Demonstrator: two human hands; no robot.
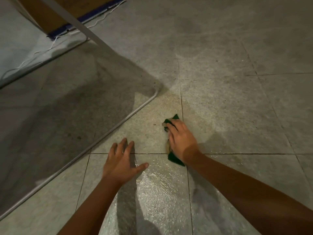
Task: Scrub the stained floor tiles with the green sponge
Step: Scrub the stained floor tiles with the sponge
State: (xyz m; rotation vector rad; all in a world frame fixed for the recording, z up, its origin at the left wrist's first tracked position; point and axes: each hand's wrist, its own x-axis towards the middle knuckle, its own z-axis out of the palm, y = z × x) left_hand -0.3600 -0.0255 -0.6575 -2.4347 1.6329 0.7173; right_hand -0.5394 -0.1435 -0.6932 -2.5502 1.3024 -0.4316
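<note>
grey floor tiles (pixel 237 107) wet | metal frame (pixel 118 127) left | green sponge (pixel 175 159) pressed down

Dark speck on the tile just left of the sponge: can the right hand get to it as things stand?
Probably yes. The right hand holds the green sponge beside the speck, with only bare tile between.

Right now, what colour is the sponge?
The sponge is dark green, clearest in the head view.

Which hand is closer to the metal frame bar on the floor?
Left. The left hand rests flat on the tiles just right of the frame bar; the right hand lies farther right, gripping the green sponge.
</note>
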